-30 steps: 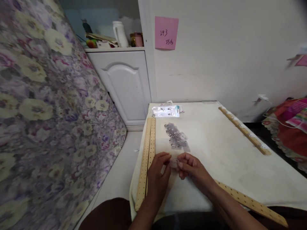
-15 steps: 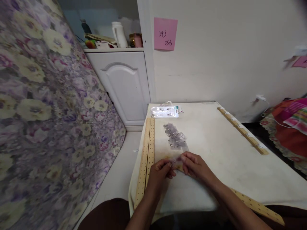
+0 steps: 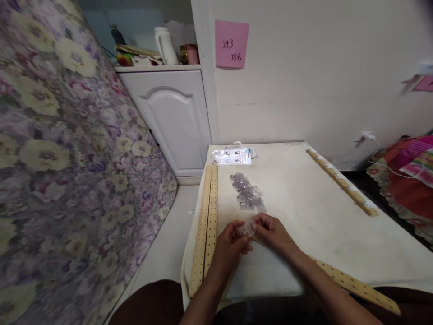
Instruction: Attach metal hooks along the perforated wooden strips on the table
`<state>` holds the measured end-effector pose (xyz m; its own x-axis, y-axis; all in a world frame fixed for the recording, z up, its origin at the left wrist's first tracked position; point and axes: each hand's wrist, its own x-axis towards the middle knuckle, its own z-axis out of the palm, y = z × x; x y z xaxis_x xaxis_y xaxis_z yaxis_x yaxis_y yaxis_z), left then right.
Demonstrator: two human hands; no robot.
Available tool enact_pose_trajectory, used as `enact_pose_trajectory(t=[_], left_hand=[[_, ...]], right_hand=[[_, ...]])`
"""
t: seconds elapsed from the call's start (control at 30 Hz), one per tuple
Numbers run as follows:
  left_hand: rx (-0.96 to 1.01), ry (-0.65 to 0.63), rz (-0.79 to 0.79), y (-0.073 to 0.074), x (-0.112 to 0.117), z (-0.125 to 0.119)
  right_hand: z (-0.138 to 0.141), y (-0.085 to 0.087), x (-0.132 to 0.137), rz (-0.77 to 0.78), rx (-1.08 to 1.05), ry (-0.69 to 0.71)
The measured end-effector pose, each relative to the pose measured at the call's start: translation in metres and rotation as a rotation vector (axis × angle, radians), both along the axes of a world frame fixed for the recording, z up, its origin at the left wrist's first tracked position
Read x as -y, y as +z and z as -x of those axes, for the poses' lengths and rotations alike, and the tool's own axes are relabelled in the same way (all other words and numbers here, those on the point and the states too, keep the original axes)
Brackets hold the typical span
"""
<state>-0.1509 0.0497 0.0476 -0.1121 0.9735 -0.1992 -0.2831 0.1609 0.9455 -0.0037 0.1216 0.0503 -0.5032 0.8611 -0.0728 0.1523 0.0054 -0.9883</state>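
Note:
My left hand (image 3: 230,243) and my right hand (image 3: 274,231) meet over the near part of the table. Between their fingertips is a small clear plastic piece (image 3: 248,227), pinched from both sides; its exact kind is too small to make out. Just beyond my hands lies a pile of clear adhesive hooks (image 3: 246,192) with metal parts. Beneath my hands and right forearm runs a pale wooden strip with holes (image 3: 355,285), partly covered by them.
Two more perforated wooden strips (image 3: 207,221) lie along the table's left edge. A clear blister pack (image 3: 231,156) sits at the back left. At the right edge rests a wooden strip fitted with clear pieces (image 3: 341,181). A floral curtain (image 3: 74,158) hangs at the left.
My right hand has shifted slightly left, and the two hands are closer together. The clear piece shows more plainly between my fingers. The view has tilted a little.

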Motion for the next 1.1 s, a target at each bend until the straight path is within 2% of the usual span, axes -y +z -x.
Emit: enact_pose_trajectory(t=[0.1, 0.2, 0.3, 0.37, 0.43, 0.53, 0.7, 0.93, 1.1], left_hand=[[-0.028, 0.030, -0.005, -0.002, 0.000, 0.000], [-0.047, 0.060, 0.008, 0.004, 0.000, 0.003], [-0.082, 0.132, 0.014, 0.014, 0.001, 0.010], [-0.098, 0.192, 0.009, 0.020, 0.002, 0.016], [-0.095, 0.254, 0.002, 0.024, 0.002, 0.021], [-0.075, 0.334, 0.000, 0.027, 0.001, 0.026], [-0.080, 0.357, 0.000, 0.025, -0.001, 0.028], [-0.120, 0.362, 0.002, 0.025, -0.001, 0.027], [-0.126, 0.329, 0.012, 0.025, -0.004, 0.026]], right_hand=[[0.000, -0.001, 0.001, -0.012, 0.012, 0.012], [-0.008, 0.002, 0.003, -0.090, 0.122, -0.038], [-0.029, 0.000, 0.009, -0.278, 0.336, -0.101], [-0.047, -0.003, 0.017, -0.397, 0.500, -0.093], [-0.064, -0.007, 0.027, -0.437, 0.618, -0.084], [-0.077, -0.008, 0.038, -0.453, 0.685, -0.094], [-0.072, -0.004, 0.046, -0.496, 0.709, -0.106], [-0.068, -0.017, 0.054, -0.519, 0.796, -0.126], [-0.068, -0.018, 0.052, -0.566, 0.806, -0.082]])
